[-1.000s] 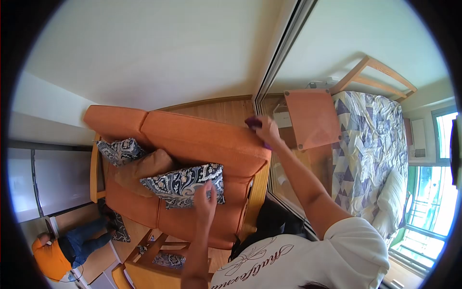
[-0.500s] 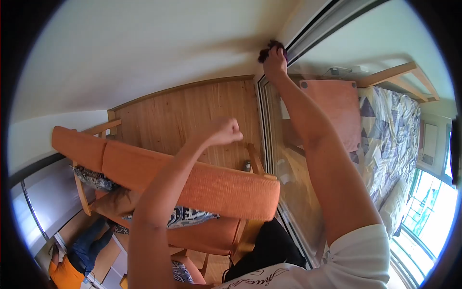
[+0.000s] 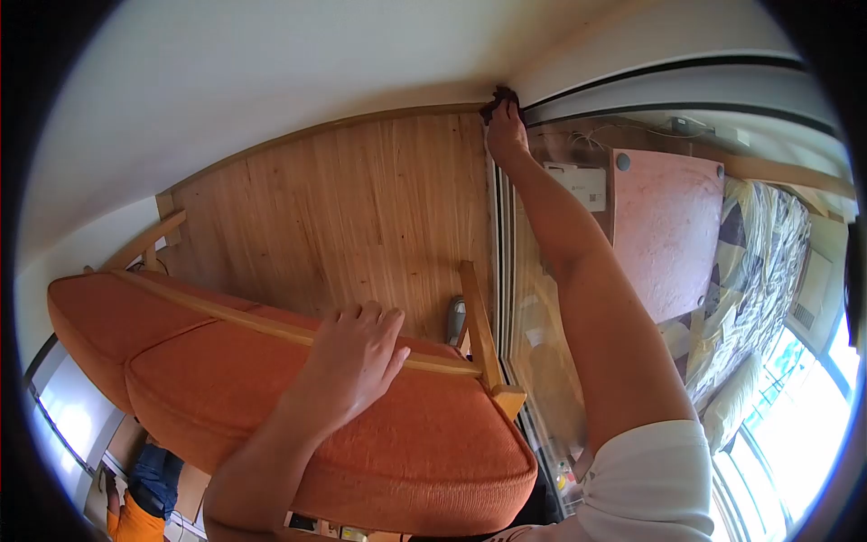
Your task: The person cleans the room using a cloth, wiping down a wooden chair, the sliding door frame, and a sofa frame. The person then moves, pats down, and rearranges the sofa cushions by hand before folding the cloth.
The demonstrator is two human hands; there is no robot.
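Note:
My right hand [image 3: 508, 134] is stretched far out, its fingers wrapped round a dark purple cloth [image 3: 501, 101]. The cloth presses into the corner where the white wall [image 3: 325, 63] meets the sliding door's frame, near the floor. My left hand [image 3: 354, 354] is over the wooden rail on the back of the orange sofa [image 3: 388, 443]; its fingers are slightly bent and spread, with nothing visible in them. Whether it touches the rail I cannot tell.
Wooden floor [image 3: 334, 208] lies behind the sofa, with a grey slipper [image 3: 456, 318] near its leg. Beyond the glass door are a pink board [image 3: 666, 230], a white box [image 3: 578, 185] and a bed [image 3: 754, 271]. A person in orange [image 3: 140, 519] is at lower left.
My right hand and the cloth have gone from the sofa's back to the wall corner, then lower down it. My left hand has come over the sofa's rail, and its fist has loosened. The view has shifted.

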